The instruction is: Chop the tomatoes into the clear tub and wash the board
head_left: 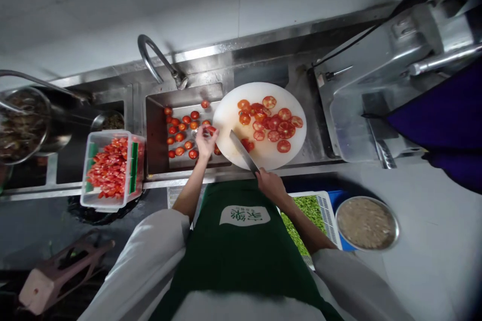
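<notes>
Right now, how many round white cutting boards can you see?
1: the round white cutting board, bearing tomato slices, beneath the knife in the right hand.

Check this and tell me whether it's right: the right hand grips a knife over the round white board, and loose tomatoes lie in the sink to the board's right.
Not quite: the head view shows the loose tomatoes in the sink to the left of the round white board. The right hand does grip a knife over it.
</notes>
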A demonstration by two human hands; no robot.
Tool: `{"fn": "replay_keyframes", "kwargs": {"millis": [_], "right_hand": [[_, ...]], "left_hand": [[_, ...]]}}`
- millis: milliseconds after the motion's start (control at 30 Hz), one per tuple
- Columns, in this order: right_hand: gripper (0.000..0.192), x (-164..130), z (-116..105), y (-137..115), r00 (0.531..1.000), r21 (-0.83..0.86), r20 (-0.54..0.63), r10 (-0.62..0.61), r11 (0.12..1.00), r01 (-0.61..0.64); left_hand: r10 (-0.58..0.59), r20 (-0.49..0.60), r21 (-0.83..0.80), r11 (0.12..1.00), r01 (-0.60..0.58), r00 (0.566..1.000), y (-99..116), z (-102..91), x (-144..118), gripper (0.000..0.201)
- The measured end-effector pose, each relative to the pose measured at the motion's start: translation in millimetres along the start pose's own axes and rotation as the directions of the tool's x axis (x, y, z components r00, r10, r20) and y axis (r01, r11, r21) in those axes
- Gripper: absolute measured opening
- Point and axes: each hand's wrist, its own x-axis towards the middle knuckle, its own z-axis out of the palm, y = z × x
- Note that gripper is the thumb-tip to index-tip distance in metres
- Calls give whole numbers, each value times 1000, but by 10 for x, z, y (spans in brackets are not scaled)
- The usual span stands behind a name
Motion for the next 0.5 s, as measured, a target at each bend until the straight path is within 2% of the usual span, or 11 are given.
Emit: {"fn": "replay_keyframes", "kwargs": {"millis": [67, 133, 200, 367, 500], "right_hand": [[41, -4, -24, -18, 1000, -6, 16, 13, 1000, -12], [41, -16, -50, -40, 1000, -21, 20, 15, 1000, -15], [40, -44, -76, -60, 1000, -43, 20, 12, 999, -11], [41, -150, -145, -121, 999, -114, 25, -34, 993, 36], [41, -104, -192, -245, 995, -99, 45, -89, 991, 93]], "left_hand": [[-11, 36, 14, 1000, 10, 999, -82, 58, -381, 50], [51, 89, 56, 997, -56, 995, -133, 140, -685, 45], [127, 115, 132, 981, -142, 985, -172, 163, -857, 37], [210, 126, 240, 942, -235, 970, -250, -33, -870, 19], [227, 322, 181, 938, -295, 919, -265, -82, -799, 22]]}}
